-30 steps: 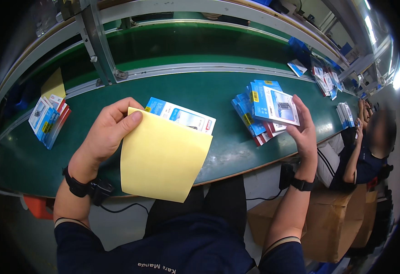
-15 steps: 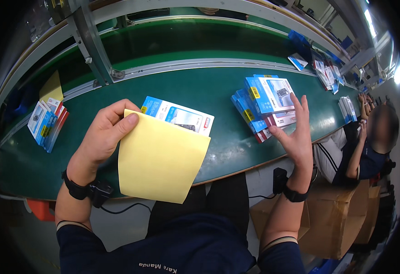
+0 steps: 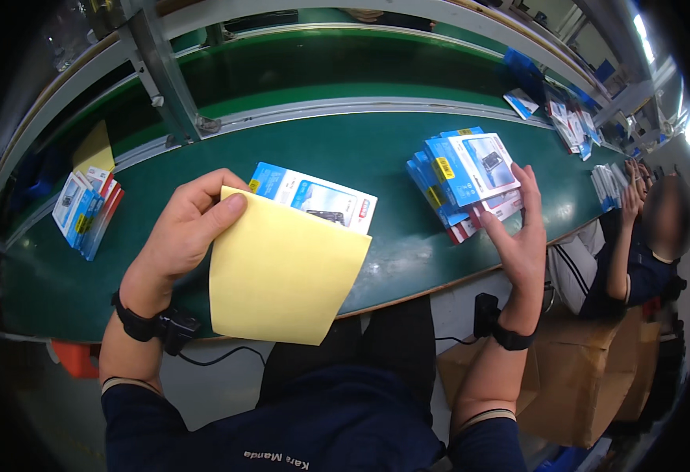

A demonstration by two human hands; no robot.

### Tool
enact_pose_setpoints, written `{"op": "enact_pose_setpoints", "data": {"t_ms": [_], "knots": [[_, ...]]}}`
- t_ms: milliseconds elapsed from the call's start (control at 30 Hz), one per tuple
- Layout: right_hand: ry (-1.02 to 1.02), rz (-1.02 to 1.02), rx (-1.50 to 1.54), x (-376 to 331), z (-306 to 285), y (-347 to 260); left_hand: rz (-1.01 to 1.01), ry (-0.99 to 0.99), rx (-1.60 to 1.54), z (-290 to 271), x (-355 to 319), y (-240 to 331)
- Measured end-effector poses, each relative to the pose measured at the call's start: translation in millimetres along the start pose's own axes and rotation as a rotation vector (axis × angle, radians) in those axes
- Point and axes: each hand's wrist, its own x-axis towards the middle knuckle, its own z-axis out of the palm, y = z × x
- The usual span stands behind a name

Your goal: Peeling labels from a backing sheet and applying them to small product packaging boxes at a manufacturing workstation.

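Observation:
My left hand (image 3: 195, 224) pinches the upper left corner of a yellow paper sheet (image 3: 286, 271), which hangs over the table's near edge. Behind the sheet, a blue-and-white box (image 3: 333, 197) with a device picture shows its upper part; its lower part is hidden, and I cannot tell whether my left fingers hold it too. To the right, my right hand (image 3: 527, 232) has its thumb and fingers at the right edge of the top blue-and-white box (image 3: 475, 169) on an uneven stack. Several more boxes (image 3: 430, 189) lie beneath it.
A green worktable (image 3: 392, 259) runs across, with a metal rail behind. At left stands a pile of similar boxes (image 3: 85, 208) beside a yellow sheet (image 3: 95, 149). More boxes (image 3: 571, 126) lie far right. A co-worker (image 3: 636, 252) sits at right, near cardboard cartons (image 3: 569, 370).
My right fingers have closed in on the top box of the stack, which has turned slightly. My left hand still holds the yellow sheet in much the same place.

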Motion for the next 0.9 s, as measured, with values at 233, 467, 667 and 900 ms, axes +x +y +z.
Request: {"op": "enact_pose_setpoints", "data": {"t_ms": [233,467,667,900], "knots": [[0.243,-0.22,-0.22,-14,5,-43,-0.011,-0.012,-0.071,5,2,2],[-0.096,-0.371,0.211,-26,53,-108,0.041,-0.014,0.03,4,-1,3],[-0.161,-0.37,0.317,-26,76,-119,0.063,-0.056,0.036,10,-6,2],[-0.16,-0.377,0.234,-32,88,-120,0.082,-0.075,0.073,13,-9,4]]}}
